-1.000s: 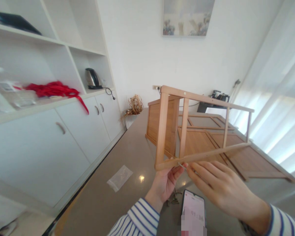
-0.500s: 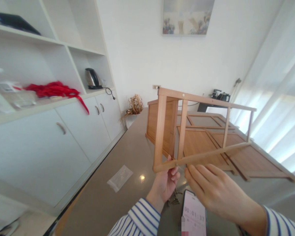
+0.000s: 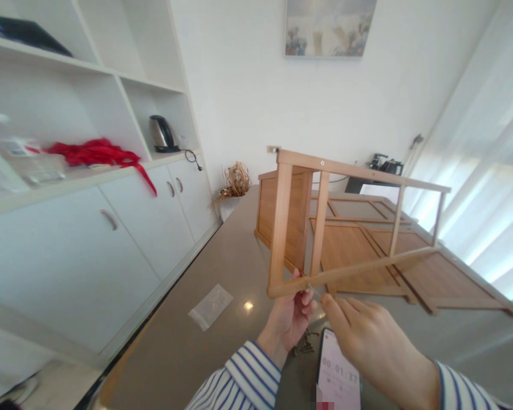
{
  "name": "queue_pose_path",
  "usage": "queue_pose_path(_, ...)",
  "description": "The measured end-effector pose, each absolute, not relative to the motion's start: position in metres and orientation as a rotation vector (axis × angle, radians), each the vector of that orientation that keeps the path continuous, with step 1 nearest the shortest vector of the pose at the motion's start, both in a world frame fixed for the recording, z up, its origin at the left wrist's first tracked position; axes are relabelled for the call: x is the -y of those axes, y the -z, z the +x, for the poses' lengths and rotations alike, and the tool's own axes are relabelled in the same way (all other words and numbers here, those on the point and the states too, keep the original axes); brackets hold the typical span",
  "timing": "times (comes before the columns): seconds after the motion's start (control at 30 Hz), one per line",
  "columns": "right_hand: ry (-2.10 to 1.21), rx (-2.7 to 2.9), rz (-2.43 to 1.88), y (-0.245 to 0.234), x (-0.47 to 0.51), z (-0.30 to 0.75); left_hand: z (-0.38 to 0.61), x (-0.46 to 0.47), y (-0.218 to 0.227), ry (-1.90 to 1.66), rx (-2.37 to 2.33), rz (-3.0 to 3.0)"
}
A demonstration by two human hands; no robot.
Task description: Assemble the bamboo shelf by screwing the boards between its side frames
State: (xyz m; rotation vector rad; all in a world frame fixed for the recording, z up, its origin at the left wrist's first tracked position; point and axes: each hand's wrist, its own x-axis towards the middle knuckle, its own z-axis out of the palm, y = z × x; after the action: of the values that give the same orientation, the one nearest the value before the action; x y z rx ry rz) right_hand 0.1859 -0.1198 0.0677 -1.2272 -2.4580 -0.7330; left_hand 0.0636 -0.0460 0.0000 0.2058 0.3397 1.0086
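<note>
A light wooden frame (image 3: 320,228) with thin rails stands tilted above the grey table (image 3: 222,267). My left hand (image 3: 289,319) grips its lower rail near the left corner. My right hand (image 3: 365,336) is just to the right, its fingers pinched on a small metal tool (image 3: 314,291) set against the same rail. Both sleeves are striped blue and white. A phone (image 3: 337,370) showing a timer lies on the table under my right hand.
Flat wooden panels (image 3: 410,262) lie on the table behind the frame. A clear plastic bag (image 3: 210,299) lies to the left. White cupboards (image 3: 123,228) with a kettle (image 3: 160,134) and red cloth (image 3: 89,152) line the left wall. Curtains hang on the right.
My right hand has drawn back and down a little from the rail, its fingers closing from spread to a pinch. The frame has barely moved.
</note>
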Motion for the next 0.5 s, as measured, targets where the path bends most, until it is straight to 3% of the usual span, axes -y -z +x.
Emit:
queue_pose_path(0.27, -0.371, 1.766, -1.627, -0.050, 0.122, 0.166, 0.063, 0.047, -0.004, -0.997, -0.401, 0.236)
queue_pose_path(0.37, -0.852, 1.380, -1.543, -0.050, 0.121, 0.157, 0.063, 0.048, -0.002, -0.958, -0.399, 0.255)
queue_pose_path(0.5, -1.176, 0.997, -1.306, -0.052, 0.120, 0.149, 0.064, 0.049, -0.004, -0.937, -0.414, 0.268)
